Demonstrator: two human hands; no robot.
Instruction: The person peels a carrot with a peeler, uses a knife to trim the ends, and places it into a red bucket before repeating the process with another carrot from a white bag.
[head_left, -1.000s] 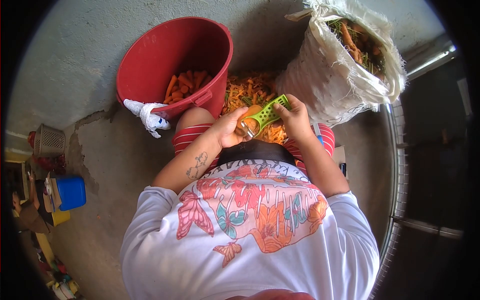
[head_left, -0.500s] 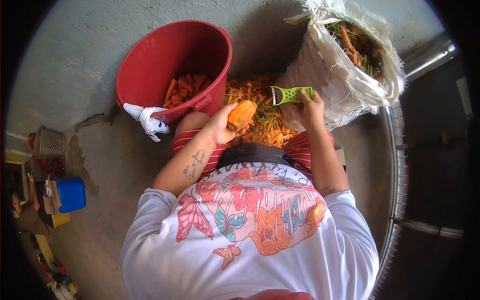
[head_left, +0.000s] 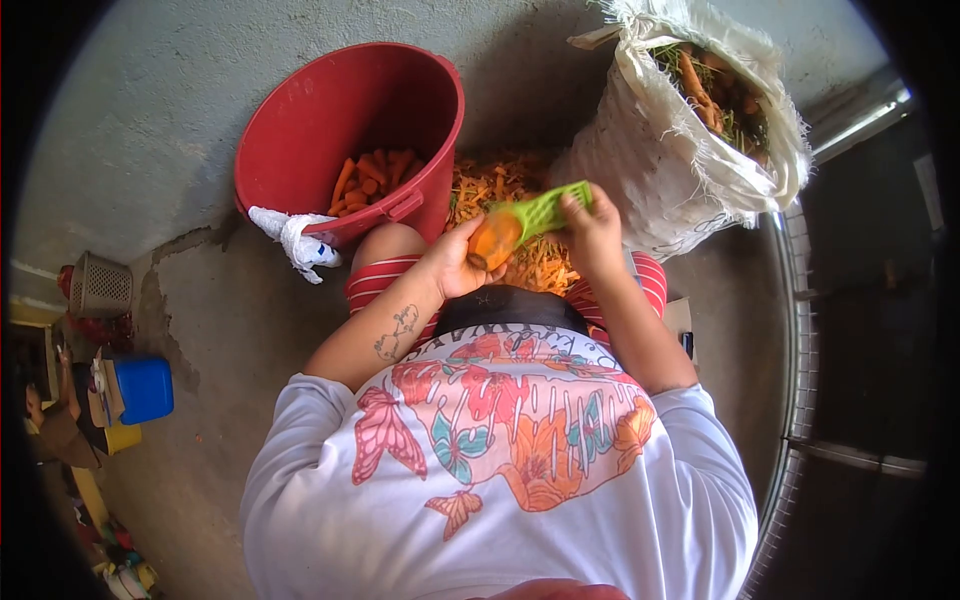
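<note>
My left hand (head_left: 455, 262) is closed around a thick, partly peeled carrot (head_left: 494, 241), its blunt dark end turned toward my lap. In my right hand (head_left: 596, 236) is a green vegetable peeler (head_left: 545, 212) with a perforated handle, gripped at its far end. The peeler's head overlaps the upper side of the carrot, slightly blurred. Below both hands, orange and green peelings (head_left: 480, 190) lie in a heap between my knees.
A red bucket (head_left: 290, 130) with peeled carrots (head_left: 372, 178) stands at left, a white cloth (head_left: 290, 235) over its rim. At right, a white woven sack (head_left: 620, 150) holds unpeeled carrots (head_left: 700, 90). A blue container (head_left: 145, 389) and another person (head_left: 62, 420) are far left.
My right hand has brought the peeler leftward and down from beside the sack onto the carrot. My left hand has shifted slightly, still gripping the carrot.
</note>
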